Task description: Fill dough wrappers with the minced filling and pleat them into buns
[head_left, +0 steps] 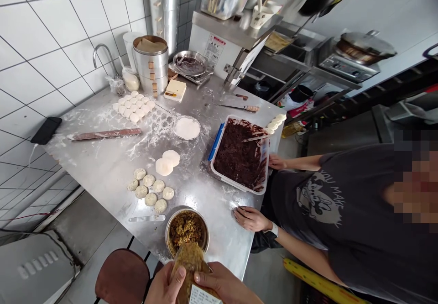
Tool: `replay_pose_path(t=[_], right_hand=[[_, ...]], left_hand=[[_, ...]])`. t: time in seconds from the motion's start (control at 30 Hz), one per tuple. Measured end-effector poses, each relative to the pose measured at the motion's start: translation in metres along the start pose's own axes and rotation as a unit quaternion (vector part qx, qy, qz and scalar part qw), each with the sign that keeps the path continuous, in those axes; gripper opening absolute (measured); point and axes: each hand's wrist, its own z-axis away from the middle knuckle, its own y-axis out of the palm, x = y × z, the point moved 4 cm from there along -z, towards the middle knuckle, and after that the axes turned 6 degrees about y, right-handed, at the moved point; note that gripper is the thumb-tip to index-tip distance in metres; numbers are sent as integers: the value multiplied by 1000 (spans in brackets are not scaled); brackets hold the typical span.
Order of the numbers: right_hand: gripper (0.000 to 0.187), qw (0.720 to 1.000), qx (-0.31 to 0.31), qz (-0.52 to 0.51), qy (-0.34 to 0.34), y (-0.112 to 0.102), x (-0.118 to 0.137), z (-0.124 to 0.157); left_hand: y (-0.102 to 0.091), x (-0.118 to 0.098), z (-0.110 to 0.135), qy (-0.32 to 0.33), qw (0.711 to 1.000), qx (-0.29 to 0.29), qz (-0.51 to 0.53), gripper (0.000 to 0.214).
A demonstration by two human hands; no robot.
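- Left hand [164,286] and right hand [224,285]: at the lower edge of the view, on either side of a plastic packet [190,267] of brown, shredded filling with a white label.
- Fingers: together and clamped on the packet from both sides.
- Packet: held just above the near rim of a steel bowl [187,232] of similar filling, at the near edge of the steel desk [109,176]; contact with the rim cannot be told.
- Beside the bowl: a metal scraper [147,218] and filled, pleated buns [148,192].
- Farther along the desk: flattened dough rounds [167,162], dough balls [132,107], a rolling pin [104,133] and a dish of flour [186,128].
- Opposite: a co-worker's hands [251,218] rest on the desk, one near a tub of dark bean paste [237,155].
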Motion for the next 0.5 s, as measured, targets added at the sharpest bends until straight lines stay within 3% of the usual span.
replay_pose_path(t=[0.1,0.3,0.5], right_hand=[[58,999,20,-33,3,4,-3,-7],[66,999,-14,-26,-23,5,-11,-20],[54,992,-103,62,-30,-8,-16,-33]], left_hand=[[0,11,-3,-7,997,4,-72,87],[15,24,-14,-7,995,98,5,86],[11,22,-22,-40,998,13,-55,70]])
